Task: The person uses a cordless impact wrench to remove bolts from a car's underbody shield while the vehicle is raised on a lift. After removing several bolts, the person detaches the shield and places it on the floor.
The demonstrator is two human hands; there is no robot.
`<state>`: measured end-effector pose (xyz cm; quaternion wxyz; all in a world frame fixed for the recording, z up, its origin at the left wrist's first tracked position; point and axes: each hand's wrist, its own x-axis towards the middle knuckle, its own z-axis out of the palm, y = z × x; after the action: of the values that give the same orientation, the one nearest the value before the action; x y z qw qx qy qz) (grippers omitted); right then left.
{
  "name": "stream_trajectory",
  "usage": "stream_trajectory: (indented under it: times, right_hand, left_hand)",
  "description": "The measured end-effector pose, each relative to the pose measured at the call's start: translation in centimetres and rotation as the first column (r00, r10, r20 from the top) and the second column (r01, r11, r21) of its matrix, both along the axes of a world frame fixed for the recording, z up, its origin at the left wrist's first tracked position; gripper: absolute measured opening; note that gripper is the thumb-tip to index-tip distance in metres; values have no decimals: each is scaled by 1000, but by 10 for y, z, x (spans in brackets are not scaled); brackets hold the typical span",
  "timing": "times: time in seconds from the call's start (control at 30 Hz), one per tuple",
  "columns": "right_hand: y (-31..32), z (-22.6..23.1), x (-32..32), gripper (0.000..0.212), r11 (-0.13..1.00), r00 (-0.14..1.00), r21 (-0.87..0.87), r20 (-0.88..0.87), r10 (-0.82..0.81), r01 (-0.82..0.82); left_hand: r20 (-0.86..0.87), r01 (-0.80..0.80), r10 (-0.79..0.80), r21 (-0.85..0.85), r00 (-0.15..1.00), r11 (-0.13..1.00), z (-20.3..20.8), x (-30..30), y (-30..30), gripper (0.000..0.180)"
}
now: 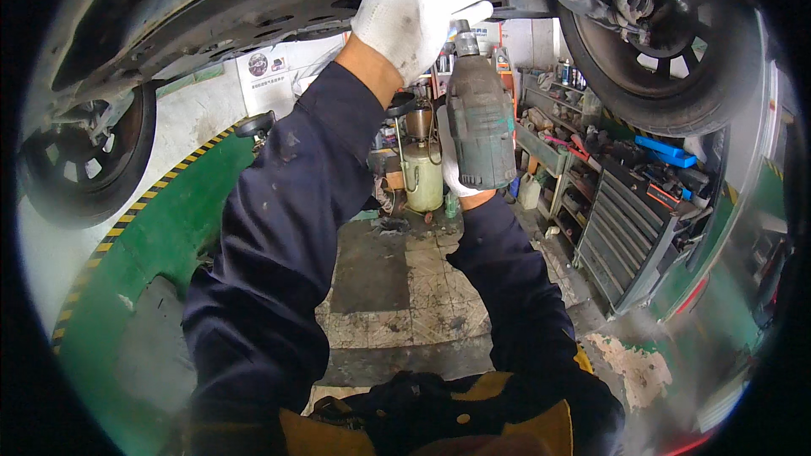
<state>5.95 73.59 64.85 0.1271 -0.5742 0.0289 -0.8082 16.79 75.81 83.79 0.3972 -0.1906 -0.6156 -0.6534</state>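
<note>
Overhead is the dark underside of a raised car (228, 21). My left hand (418, 13), in a white work glove, reaches up close beneath it with the fingers stretched out and nothing visible in them. Whether the fingertips touch the car is unclear. My right hand (448, 152), also gloved in white, grips an impact wrench (481, 118) with a grey-green body, mostly hiding the palm and fingers. The wrench stands upright, its metal socket (465, 40) pointing up beside my left fingers. What lies above the socket is hard to make out.
Car wheels hang at the upper right (676, 59) and left (93, 152). A grey tool cabinet (625, 236) with tools on top stands at right, near cluttered shelves (553, 135). A pale green tank (421, 177) stands ahead. A green wall (169, 245) curves along the left.
</note>
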Motion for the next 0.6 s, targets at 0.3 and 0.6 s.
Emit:
stream_trajectory:
  times: [0.3, 0.6]
  right_hand:
    - [15, -15, -4, 53, 547, 543, -120, -69, -837, 829]
    - [50, -22, 9, 56, 746, 755, 230, 62, -653, 626]
  left_hand:
    - [-18, 221, -222, -34, 975, 975, -6, -2, 5, 28]
    - [-133, 181, -179, 2, 975, 983, -8, -15, -2, 30]
